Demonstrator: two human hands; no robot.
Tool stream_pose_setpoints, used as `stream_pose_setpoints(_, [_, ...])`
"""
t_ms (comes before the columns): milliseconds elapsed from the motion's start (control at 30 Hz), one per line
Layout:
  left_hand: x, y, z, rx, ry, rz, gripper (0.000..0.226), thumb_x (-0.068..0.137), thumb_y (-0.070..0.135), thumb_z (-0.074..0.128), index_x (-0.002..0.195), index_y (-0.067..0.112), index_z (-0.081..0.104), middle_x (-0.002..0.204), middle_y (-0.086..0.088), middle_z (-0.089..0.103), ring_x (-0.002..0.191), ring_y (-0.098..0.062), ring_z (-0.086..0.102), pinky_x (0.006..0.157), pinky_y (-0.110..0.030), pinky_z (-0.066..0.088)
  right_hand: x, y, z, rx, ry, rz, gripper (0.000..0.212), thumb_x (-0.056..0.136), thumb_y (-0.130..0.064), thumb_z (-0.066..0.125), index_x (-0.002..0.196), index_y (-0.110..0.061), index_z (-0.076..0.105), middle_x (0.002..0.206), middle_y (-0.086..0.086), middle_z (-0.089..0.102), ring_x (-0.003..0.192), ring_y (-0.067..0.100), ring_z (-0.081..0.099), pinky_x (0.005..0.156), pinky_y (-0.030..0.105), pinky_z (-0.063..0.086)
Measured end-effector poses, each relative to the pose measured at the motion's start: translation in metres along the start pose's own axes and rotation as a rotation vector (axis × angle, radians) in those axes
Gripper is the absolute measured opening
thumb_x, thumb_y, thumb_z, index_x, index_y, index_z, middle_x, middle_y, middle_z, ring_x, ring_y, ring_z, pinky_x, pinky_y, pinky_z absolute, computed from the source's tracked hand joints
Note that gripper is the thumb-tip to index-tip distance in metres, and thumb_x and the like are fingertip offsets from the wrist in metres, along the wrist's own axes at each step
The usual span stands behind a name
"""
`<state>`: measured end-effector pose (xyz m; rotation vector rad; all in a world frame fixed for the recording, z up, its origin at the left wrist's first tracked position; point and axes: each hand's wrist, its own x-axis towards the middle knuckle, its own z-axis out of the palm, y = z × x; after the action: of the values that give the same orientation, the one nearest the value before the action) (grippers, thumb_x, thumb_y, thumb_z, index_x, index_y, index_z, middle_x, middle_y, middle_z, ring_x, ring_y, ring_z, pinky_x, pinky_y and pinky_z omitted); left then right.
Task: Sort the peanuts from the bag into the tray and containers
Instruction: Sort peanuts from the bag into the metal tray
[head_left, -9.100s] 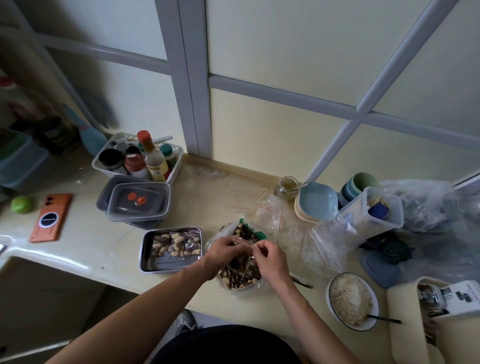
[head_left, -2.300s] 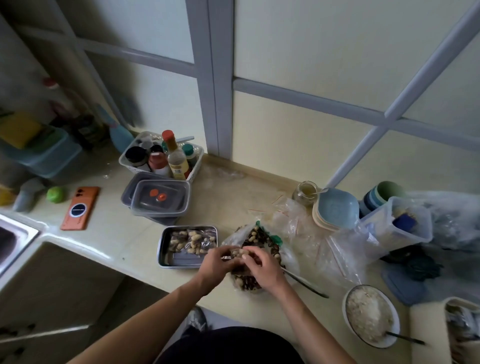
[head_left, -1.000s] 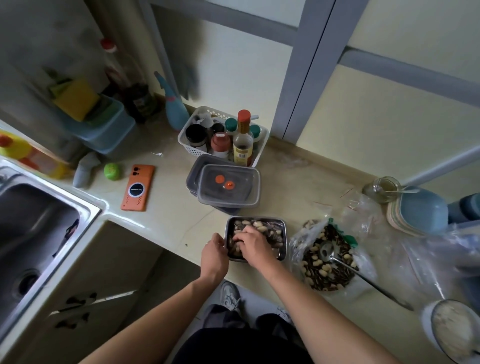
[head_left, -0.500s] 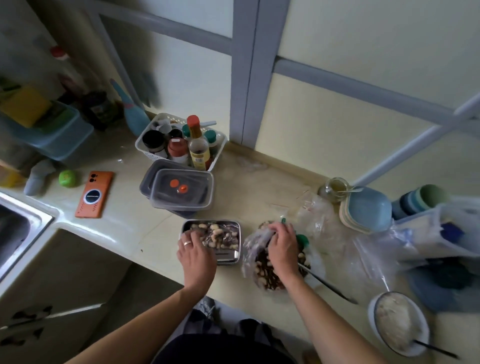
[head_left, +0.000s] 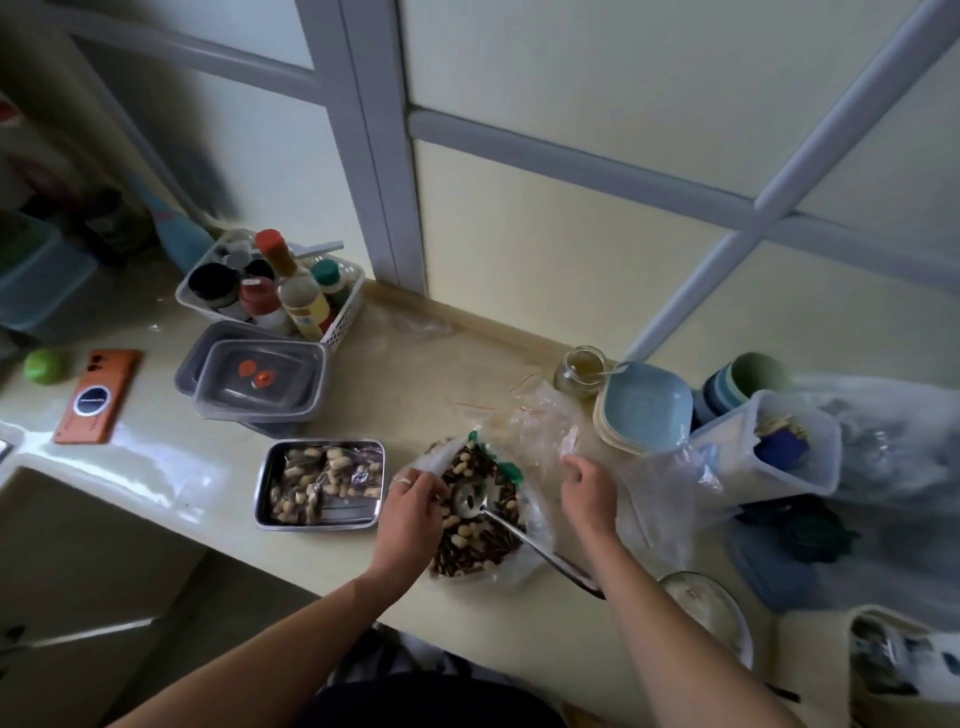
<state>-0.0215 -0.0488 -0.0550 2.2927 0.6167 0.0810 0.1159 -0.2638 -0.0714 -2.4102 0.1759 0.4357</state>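
Observation:
A clear plastic bag (head_left: 524, 558) lies open on the counter, filled with pale peanuts mixed with dark seeds. A metal ladle (head_left: 467, 501) rests in it, handle pointing to the lower right. My left hand (head_left: 410, 514) grips the bag's left rim, fingers just beside the ladle bowl. My right hand (head_left: 589, 493) is curled on the plastic at the bag's right side. Left of the bag, a steel tray (head_left: 267, 493) holds peanuts. Two lidded plastic containers (head_left: 254, 382) are stacked behind the tray.
A white basket of bottles (head_left: 348, 312) stands at the back. An orange phone (head_left: 98, 397) and green ball (head_left: 44, 366) lie far left. To the right are a glass jar (head_left: 582, 366), stacked blue plates (head_left: 647, 408), a clear tub (head_left: 769, 447) and a white bowl (head_left: 727, 613).
My left hand left the tray's front edge and went to the bag's left rim. My right hand came out of the bag to its right side, uncovering the ladle.

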Motion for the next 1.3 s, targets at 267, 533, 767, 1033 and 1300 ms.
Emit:
stream_pose_setpoints(267, [0.017,0.057,0.019,-0.062,-0.165,0.005,0.019,0.093,0.005,0.056,0.097,0.02,0.068,0.087,0.009,0.065,0.074,-0.006,0.058,0.063,-0.014,0.042,-0.023,-0.006,-0.019,0.327,0.072,-0.095,0.011,0.095,-0.014,0.071,0.085,-0.019,0.068,0.082,-0.005,0.068,0.076,0.009,0.063,0.061,0.005,0.044])
stream_pose_setpoints(533, [0.035,0.101,0.049,-0.254,-0.372,-0.117,0.012,0.096,0.017,0.062,0.107,0.015,0.068,0.092,0.0,0.073,0.08,-0.016,0.07,0.076,-0.031,0.06,-0.034,0.001,-0.016,0.308,0.002,-0.177,0.015,0.093,-0.011,0.072,0.105,-0.018,0.07,0.089,-0.008,0.071,0.081,-0.001,0.064,0.068,0.01,0.046])
stream_pose_setpoints(767, [0.032,0.111,0.068,-0.635,-0.429,-0.432,0.026,0.099,0.025,0.065,0.103,0.0,0.067,0.097,-0.015,0.077,0.088,-0.026,0.077,0.087,-0.046,0.062,-0.044,0.004,-0.021,0.249,0.007,-0.258,0.006,0.096,-0.015,0.069,0.09,-0.014,0.072,0.081,-0.004,0.068,0.073,0.003,0.061,0.063,0.006,0.043])
stream_pose_setpoints(1033, [0.018,0.111,0.061,-0.619,-0.329,-0.503,0.025,0.097,0.024,0.064,0.104,0.0,0.062,0.095,-0.016,0.072,0.078,-0.027,0.077,0.069,-0.036,0.063,-0.052,0.005,-0.02,0.318,-0.012,-0.149,0.007,0.088,-0.011,0.076,0.088,-0.017,0.072,0.084,-0.005,0.072,0.08,0.007,0.067,0.065,0.009,0.044])
stream_pose_setpoints(1300, [0.012,0.103,0.046,-0.487,-0.239,-0.465,0.011,0.087,0.01,0.067,0.077,0.008,0.073,0.069,-0.01,0.075,0.067,-0.026,0.074,0.074,-0.044,0.064,-0.066,-0.003,-0.019,0.333,-0.102,-0.144,0.011,0.087,-0.018,0.076,0.082,-0.022,0.068,0.078,-0.009,0.071,0.072,0.001,0.064,0.065,0.016,0.049])
